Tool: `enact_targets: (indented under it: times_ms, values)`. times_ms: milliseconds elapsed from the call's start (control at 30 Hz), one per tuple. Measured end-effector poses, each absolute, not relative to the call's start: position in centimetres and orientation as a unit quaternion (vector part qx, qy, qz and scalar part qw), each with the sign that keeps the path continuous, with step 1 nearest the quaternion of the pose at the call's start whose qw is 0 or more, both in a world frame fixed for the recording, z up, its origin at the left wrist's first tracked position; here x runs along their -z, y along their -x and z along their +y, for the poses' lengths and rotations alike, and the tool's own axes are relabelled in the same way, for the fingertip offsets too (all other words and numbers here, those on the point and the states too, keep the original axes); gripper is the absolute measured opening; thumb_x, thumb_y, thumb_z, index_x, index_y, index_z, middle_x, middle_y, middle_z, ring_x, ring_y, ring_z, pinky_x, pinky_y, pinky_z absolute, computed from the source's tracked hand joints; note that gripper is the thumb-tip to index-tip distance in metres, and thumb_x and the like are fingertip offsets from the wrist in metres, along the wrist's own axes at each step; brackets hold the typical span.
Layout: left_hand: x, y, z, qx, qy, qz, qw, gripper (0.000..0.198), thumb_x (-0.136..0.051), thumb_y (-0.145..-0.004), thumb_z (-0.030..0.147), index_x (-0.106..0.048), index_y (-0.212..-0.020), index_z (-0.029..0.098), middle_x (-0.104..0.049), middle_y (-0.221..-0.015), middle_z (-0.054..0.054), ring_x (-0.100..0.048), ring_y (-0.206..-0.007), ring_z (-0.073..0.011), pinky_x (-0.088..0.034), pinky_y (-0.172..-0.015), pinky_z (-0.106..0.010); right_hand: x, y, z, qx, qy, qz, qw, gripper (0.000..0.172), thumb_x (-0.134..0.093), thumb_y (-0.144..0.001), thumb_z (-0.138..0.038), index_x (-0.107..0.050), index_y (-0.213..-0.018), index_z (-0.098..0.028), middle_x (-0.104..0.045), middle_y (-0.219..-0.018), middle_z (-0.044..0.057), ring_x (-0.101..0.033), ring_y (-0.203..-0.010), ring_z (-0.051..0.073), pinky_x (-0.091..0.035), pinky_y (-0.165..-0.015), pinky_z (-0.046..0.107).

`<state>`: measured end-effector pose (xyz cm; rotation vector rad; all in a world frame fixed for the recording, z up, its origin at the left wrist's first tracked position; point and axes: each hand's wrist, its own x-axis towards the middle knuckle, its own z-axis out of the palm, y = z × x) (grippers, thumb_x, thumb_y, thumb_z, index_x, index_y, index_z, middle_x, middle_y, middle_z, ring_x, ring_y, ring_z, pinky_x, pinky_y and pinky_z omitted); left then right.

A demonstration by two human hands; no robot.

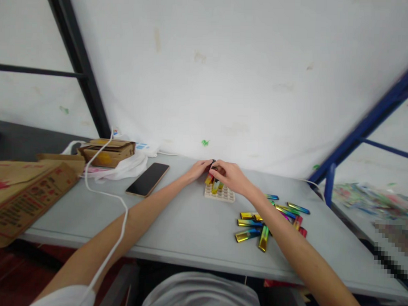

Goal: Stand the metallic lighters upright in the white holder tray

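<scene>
A small cream tray [220,196] with rows of square holes sits on the table near the wall. Several shiny lighters [215,186], yellow, red and gold, stand or lean in its back part. My right hand [232,176] reaches over the tray from the right, thumb and fingers pinched at a lighter's dark top. From the left, my left hand [199,170] meets it at the tray's back left corner, its fingers closed around something dark, mostly hidden. Under my right forearm lies a loose pile of metallic lighters [248,235] in blue, gold, green and red.
A phone [148,179] lies left of my left forearm. Beyond it are a small cardboard box [112,153] and a white plastic bag [131,166]. A larger carton [28,191] stands at the left edge. A white cable [125,212] hangs across my left arm.
</scene>
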<state>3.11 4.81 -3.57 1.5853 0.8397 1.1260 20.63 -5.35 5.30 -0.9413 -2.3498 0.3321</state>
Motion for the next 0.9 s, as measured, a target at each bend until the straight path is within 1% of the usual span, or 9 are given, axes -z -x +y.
enact_targets:
  times_ms: [100, 167, 267, 367, 467, 667, 767, 900]
  values:
    - [3.6, -3.1, 4.8, -0.463, -0.666, 0.339, 0.476, 0.046, -0.06, -0.083, 0.06, -0.074, -0.077, 0.016, -0.077, -0.084, -0.005, -0.066, -0.092, -0.0252, -0.048, -0.089, -0.033, -5.1, -20.2, -4.3, -0.04, 0.358, -0.904, 0.231, 0.013, -0.062, -0.096, -0.03, -0.067, -0.099, -0.018, -0.067, -0.082, 0.004, -0.058, -0.076, 0.018, -0.04, -0.073, 0.028]
    - [3.7, -3.2, 4.8, -0.462, -0.671, 0.338, 0.472, 0.048, -0.056, -0.085, 0.06, -0.073, -0.076, 0.016, -0.076, -0.08, -0.005, -0.066, -0.089, -0.025, -0.049, -0.087, -0.033, -5.0, -20.1, -3.9, -0.008, 0.37, -0.906, 0.203, 0.013, -0.064, -0.094, -0.028, -0.069, -0.093, -0.016, -0.066, -0.083, 0.006, -0.058, -0.08, 0.019, -0.039, -0.075, 0.029]
    - [3.9, -3.2, 4.9, -0.459, -0.673, 0.341, 0.469, 0.05, -0.053, -0.086, 0.061, -0.073, -0.077, 0.016, -0.075, -0.079, -0.006, -0.066, -0.085, -0.0247, -0.049, -0.083, -0.033, -5.0, -20.1, -3.6, 0.001, 0.388, -0.904, 0.179, 0.013, -0.066, -0.094, -0.029, -0.07, -0.092, -0.016, -0.064, -0.084, 0.006, -0.057, -0.081, 0.019, -0.038, -0.075, 0.029]
    - [4.1, -3.3, 5.0, -0.459, -0.672, 0.344, 0.467, 0.049, -0.053, -0.086, 0.059, -0.073, -0.079, 0.016, -0.076, -0.082, -0.006, -0.066, -0.084, -0.0246, -0.05, -0.081, -0.034, -5.2, -20.2, -3.5, 0.003, 0.394, -0.905, 0.164, 0.012, -0.067, -0.092, -0.028, -0.071, -0.095, -0.017, -0.064, -0.087, 0.005, -0.057, -0.081, 0.018, -0.037, -0.075, 0.029]
    - [4.2, -3.3, 5.1, -0.462, -0.673, 0.345, 0.463, 0.046, -0.054, -0.086, 0.058, -0.073, -0.081, 0.016, -0.076, -0.086, -0.006, -0.066, -0.086, -0.0245, -0.05, -0.082, -0.034, -5.5, -20.2, -3.6, 0.014, 0.404, -0.901, 0.159, 0.011, -0.069, -0.09, -0.028, -0.07, -0.095, -0.018, -0.063, -0.089, 0.005, -0.057, -0.08, 0.017, -0.037, -0.074, 0.028]
    - [4.1, -3.2, 5.2, -0.465, -0.679, 0.349, 0.447, 0.046, -0.053, -0.087, 0.056, -0.072, -0.078, 0.016, -0.076, -0.087, -0.006, -0.064, -0.089, -0.025, -0.049, -0.087, -0.034, -6.1, -19.5, -4.2, 0.034, 0.412, -0.9, 0.139, 0.007, -0.07, -0.09, -0.025, -0.068, -0.094, -0.019, -0.064, -0.092, 0.005, -0.058, -0.084, 0.018, -0.036, -0.071, 0.027]
    - [4.0, -3.2, 5.2, -0.461, -0.684, 0.351, 0.443, 0.045, -0.053, -0.087, 0.054, -0.074, -0.081, 0.015, -0.077, -0.091, -0.006, -0.064, -0.093, -0.0252, -0.048, -0.09, -0.034, -6.7, -19.9, -4.5, 0.024, 0.409, -0.9, 0.147, 0.013, -0.065, -0.094, -0.031, -0.069, -0.096, -0.019, -0.065, -0.092, 0.005, -0.059, -0.084, 0.017, -0.038, -0.073, 0.027]
    - [4.3, -3.5, 5.4, -0.459, -0.681, 0.355, 0.447, 0.049, -0.05, -0.089, 0.055, -0.074, -0.093, 0.013, -0.077, -0.096, -0.007, -0.065, -0.093, -0.0248, -0.048, -0.09, -0.035, -8.2, -22.1, -5.3, 0.014, 0.402, -0.897, 0.183, 0.02, -0.055, -0.101, -0.033, -0.068, -0.097, -0.018, -0.065, -0.085, 0.003, -0.058, -0.079, 0.016, -0.039, -0.075, 0.026]
